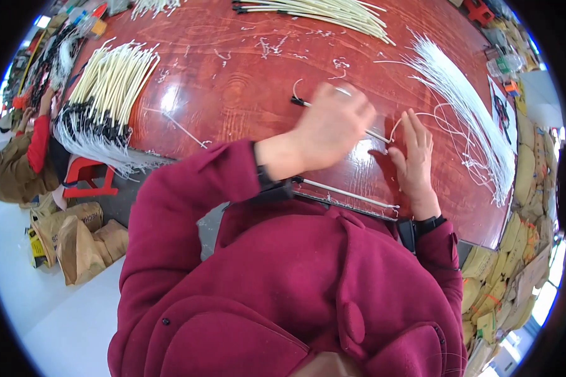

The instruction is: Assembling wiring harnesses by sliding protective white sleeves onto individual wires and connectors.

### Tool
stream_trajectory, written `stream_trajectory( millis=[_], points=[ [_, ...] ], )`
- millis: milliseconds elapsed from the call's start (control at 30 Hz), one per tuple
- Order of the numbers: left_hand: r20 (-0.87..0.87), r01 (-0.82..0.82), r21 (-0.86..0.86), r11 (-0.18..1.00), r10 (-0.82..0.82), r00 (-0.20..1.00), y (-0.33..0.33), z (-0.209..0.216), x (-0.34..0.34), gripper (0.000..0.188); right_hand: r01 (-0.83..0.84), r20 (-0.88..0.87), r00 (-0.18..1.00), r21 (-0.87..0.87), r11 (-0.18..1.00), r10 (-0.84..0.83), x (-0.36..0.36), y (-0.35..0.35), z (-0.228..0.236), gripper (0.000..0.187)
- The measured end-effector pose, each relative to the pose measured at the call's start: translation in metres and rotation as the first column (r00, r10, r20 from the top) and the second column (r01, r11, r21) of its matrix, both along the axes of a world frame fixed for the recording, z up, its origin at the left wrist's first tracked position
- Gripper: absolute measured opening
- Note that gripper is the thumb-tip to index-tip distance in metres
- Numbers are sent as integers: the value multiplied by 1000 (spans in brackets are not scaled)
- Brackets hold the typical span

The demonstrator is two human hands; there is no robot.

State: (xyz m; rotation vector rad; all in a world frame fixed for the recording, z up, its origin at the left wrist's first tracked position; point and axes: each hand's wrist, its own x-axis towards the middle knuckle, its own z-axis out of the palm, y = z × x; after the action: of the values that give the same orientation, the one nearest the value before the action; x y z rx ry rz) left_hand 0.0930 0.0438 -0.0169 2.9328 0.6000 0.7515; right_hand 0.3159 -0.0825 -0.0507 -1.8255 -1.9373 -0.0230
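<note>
Biggest first: I have a glossy reddish-brown wooden desk [233, 78] across most of my head view. On its right side, a long bundle of thin white strands [481, 119] fans out, a few loose ones looping toward the middle. Far side: a bundle of slim cream rods with black ends [333, 16]. Left end: a pile of cream rods with black ends and white strands [116, 78], the strands trailing toward the near edge.

My left hand [330, 122] is motion-blurred, fingers bent over a single slim cream rod with a black end [376, 135]; I can't tell how firmly it grips, or whether it does. That rod lies slantwise mid-desk, black end out to the left of the hand, the other end by my right thumb. My right hand [414, 154] stands open, fingers extended, thumb apart; contact with the rod is unclear to me. A second cream rod [352, 193] lies along the near edge. A thin pale cord [394, 129] curves between the rod's end and my right fingertips. Smallest: curly white scraps [271, 47], scattered over the far half.
</note>
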Motion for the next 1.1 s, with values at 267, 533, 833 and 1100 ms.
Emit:
stream_trajectory(
  millis=[267, 533, 833, 1100],
  points=[
    [28, -226, -329, 917, 249, 968, 50, -45, -47, 9, -140, -34, 989, 106, 984, 145, 2, 25, -11, 22],
    [-172, -506, -202, 839, 478, 861, 72, -33, -145, 14, -109, -73, 992, -88, 990, 103, 75, -28, -2, 10],
    [-471, -662, 30, 749, 595, 651, 47, 21, -151, 41, 22, -237, 970, -153, 988, -58, 140, -76, 9, 27],
    [-120, 137, -171, 976, -159, 980, 60, 7, 93, 30, 329, 151, 937, -76, 941, -315, 165, -19, -8, 47]
  ],
)
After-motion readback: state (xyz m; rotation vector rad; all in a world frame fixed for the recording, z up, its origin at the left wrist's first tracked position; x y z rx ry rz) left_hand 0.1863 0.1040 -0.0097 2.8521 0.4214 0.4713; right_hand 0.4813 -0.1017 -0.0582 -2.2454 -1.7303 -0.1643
